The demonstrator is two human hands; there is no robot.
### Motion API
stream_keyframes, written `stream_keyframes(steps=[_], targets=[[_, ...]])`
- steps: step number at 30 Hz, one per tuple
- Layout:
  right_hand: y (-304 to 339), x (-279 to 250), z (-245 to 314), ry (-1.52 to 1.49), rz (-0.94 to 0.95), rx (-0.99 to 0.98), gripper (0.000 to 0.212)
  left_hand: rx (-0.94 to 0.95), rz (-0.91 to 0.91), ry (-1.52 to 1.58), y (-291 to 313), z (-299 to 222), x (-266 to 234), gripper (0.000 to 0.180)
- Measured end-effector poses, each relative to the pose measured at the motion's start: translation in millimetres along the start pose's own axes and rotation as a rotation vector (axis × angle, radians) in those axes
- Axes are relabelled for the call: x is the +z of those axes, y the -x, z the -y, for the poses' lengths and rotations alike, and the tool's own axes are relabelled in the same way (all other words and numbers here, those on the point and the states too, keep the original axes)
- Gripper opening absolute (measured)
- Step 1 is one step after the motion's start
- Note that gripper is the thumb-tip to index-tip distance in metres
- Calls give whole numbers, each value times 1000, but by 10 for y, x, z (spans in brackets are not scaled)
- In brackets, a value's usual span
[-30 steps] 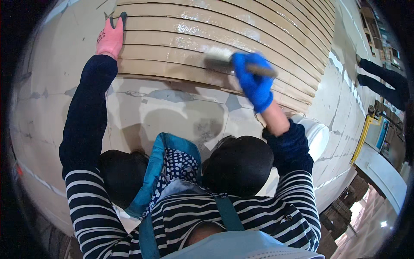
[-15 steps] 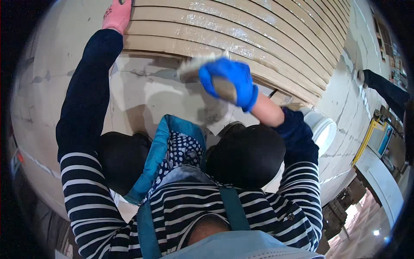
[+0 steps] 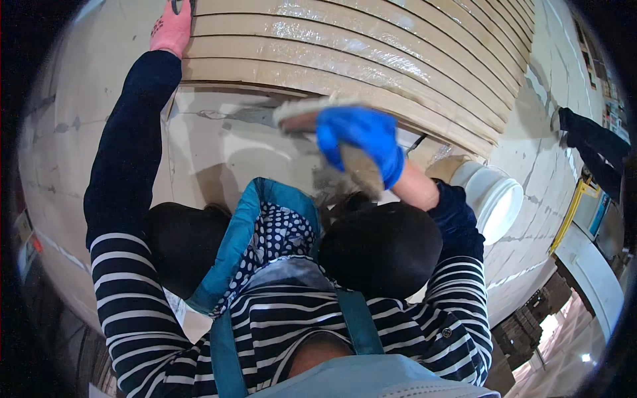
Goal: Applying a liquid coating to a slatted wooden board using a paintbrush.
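My right hand (image 3: 361, 142), in a blue glove, is closed round the wooden handle of a wide brush (image 3: 298, 118). The brush's pale bristles point left, close to the near edge of a row of beige strips (image 3: 318, 50). Shiny, wet-looking patches lie across these strips, which sit side by side with dark gaps between them. At the upper left my left hand (image 3: 171, 32), in a pink glove, rests against the left end of the strips. Its fingers are partly cut off by the picture's upper edge, so their grip is hidden.
Right of my right forearm stands a white bucket (image 3: 499, 204). My knees (image 3: 381, 249) are bent below the strips on a pale, cracked floor (image 3: 70, 159). Another person's dark-clothed leg (image 3: 590, 136) shows at the far right, near a yellow-edged frame (image 3: 565, 215).
My right hand has moved slightly down and right with the brush, tilting its handle toward me. My left hand stays at the strips' left end. The person at the right has shifted a leg.
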State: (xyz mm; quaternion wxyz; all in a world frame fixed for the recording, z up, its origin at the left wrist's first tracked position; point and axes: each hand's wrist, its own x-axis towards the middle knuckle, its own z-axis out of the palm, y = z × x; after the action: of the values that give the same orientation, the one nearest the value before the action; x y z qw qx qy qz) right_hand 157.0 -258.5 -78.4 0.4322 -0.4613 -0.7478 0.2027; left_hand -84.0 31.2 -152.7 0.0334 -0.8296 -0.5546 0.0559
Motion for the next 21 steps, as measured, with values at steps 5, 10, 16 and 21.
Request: stream_keyframes(steps=[5,10,16,21], targets=[[-480,-244,-290,375,-362,69,9,-52,-106,64,-105,189,278,35],[153,-176,-31,151,114,238,10,-162,-129,464,-201,267,395,67],[438,-1305,-870,317,-630,342,2,-289,-111,585,-123,198,214,58],[51,-1452,-1206,205,-710,335,5,-311,-93,589,-129,246,217,58]])
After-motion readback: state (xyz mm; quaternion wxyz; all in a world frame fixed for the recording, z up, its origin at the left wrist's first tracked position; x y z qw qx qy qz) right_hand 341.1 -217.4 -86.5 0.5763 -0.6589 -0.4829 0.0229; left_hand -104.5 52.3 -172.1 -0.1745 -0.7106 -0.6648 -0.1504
